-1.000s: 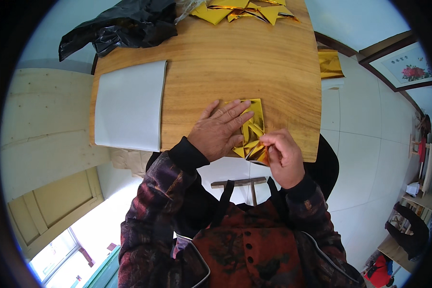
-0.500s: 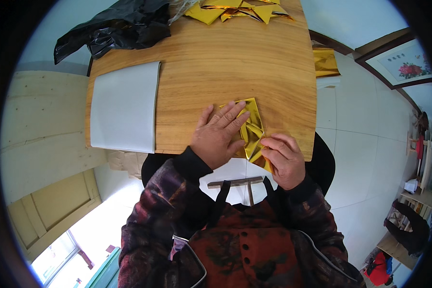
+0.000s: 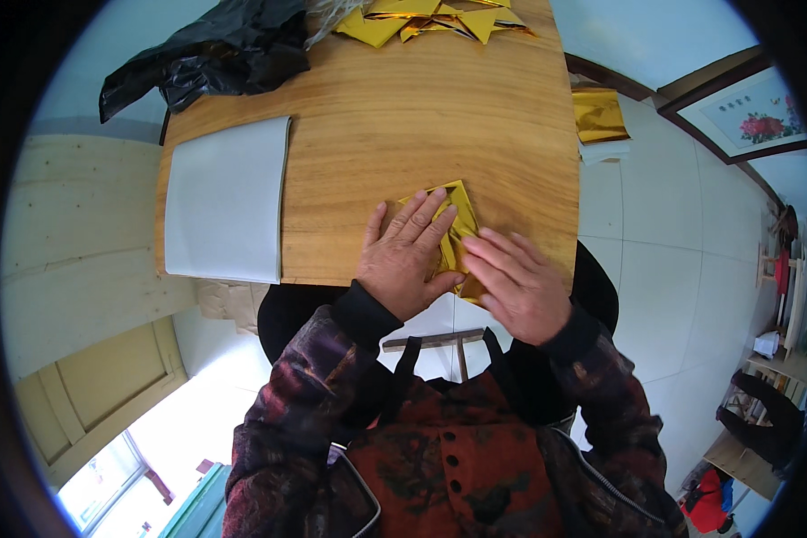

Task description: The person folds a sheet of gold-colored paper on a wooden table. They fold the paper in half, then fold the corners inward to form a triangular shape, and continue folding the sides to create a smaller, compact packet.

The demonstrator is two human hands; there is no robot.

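A partly folded sheet of shiny gold paper (image 3: 458,199) lies near the front edge of the wooden table (image 3: 377,117). My left hand (image 3: 403,263) rests on its left side with the fingers spread and flat, pressing it down. On the right side of the paper, my right hand (image 3: 520,285) lies with its fingers stretched out over the folds, slightly blurred. The two hands cover much of the sheet, and its lower corner shows between them at the table edge.
Several folded gold paper pieces (image 3: 430,20) lie at the far edge beside a crumpled black plastic bag (image 3: 242,49). A grey-white folded sheet (image 3: 224,202) lies at the left. Beyond the right edge is a stack of gold paper (image 3: 598,117).
My right hand has gone from pinching the paper's lower right edge to lying with stretched fingers over the folds. My left hand stays pressed on the paper.
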